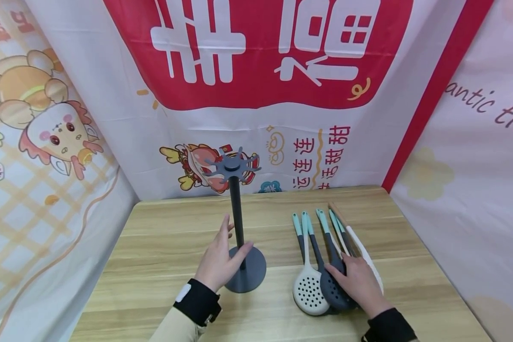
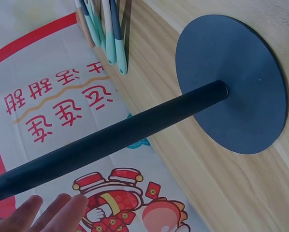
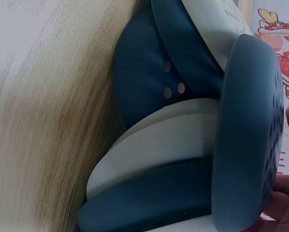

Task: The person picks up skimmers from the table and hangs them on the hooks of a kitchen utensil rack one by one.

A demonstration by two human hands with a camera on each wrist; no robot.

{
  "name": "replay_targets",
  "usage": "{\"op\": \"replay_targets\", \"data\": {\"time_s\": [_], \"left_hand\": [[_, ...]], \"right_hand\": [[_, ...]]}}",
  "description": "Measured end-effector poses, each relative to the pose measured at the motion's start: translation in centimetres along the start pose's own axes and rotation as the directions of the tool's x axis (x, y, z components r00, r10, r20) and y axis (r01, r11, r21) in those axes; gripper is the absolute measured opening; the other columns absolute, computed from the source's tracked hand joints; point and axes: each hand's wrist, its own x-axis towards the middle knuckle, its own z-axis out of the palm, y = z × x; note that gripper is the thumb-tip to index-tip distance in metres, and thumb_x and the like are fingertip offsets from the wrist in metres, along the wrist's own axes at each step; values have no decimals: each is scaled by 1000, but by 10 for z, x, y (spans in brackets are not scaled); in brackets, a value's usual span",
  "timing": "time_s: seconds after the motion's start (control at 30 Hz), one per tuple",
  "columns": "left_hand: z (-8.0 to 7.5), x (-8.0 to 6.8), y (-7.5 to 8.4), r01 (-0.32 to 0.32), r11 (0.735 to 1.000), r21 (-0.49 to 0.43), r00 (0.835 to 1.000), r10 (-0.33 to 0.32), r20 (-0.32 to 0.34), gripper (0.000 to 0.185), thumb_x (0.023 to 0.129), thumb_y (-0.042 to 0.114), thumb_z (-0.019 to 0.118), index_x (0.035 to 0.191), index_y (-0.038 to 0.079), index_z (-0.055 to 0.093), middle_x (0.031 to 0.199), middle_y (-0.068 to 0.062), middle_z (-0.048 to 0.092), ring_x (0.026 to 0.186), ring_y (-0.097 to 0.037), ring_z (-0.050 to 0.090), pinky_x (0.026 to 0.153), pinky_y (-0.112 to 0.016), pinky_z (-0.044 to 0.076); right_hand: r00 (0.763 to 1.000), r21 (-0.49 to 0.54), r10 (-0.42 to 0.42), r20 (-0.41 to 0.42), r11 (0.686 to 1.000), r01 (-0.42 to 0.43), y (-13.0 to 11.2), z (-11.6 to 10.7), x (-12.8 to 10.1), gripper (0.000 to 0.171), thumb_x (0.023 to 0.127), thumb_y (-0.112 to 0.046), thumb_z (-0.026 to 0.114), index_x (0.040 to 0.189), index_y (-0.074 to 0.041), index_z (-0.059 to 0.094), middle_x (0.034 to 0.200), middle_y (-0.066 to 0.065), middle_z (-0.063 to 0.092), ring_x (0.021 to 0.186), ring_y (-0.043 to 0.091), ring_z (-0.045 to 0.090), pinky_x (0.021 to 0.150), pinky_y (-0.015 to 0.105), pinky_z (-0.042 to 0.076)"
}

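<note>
A dark grey utensil stand has a round base (image 1: 253, 276) (image 2: 241, 72), an upright pole (image 1: 237, 213) (image 2: 110, 140) and a hook wheel (image 1: 231, 167) on top. My left hand (image 1: 219, 260) (image 2: 52, 215) is beside the pole with straight fingers, thumb on the pole's right side, holding nothing. To the right lies a pile of teal-handled utensils (image 1: 320, 237): a white skimmer (image 1: 308, 293) and a dark grey skimmer (image 1: 332, 294) (image 3: 246, 130) on top. My right hand (image 1: 359, 285) (image 3: 282, 205) lies on the pile, fingers curled over the dark grey skimmer's head.
The wooden table (image 1: 166, 247) is walled in by printed cloth banners (image 1: 261, 57) at the back and on both sides. White and dark utensil heads (image 3: 159, 145) are stacked under the dark skimmer. Teal handles (image 2: 113, 43) point toward the back wall.
</note>
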Motion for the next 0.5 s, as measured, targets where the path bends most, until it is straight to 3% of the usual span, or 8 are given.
{"op": "replay_targets", "data": {"time_s": [0.27, 0.5], "left_hand": [[3, 4, 3, -2, 1000, -20, 1000, 2, -1, 93, 93, 63, 56, 160, 19, 8, 154, -16, 42, 138, -34, 48, 108, -58, 42], [4, 6, 7, -11, 1000, -9, 1000, 11, -15, 94, 93, 64, 54, 160, 18, 7, 154, -18, 42, 137, -33, 49, 107, -59, 43]], "right_hand": [[1000, 32, 3, 8, 999, -3, 1, 1, 1, 77, 95, -52, 58, 135, 14, 50, 127, 37, 56, 118, 50, 52, 100, 60, 44], [1000, 36, 13, 3, 999, -13, 1, 4, 1, 75, 95, -51, 59, 136, 12, 50, 130, 35, 57, 119, 48, 52, 99, 60, 44]]}}
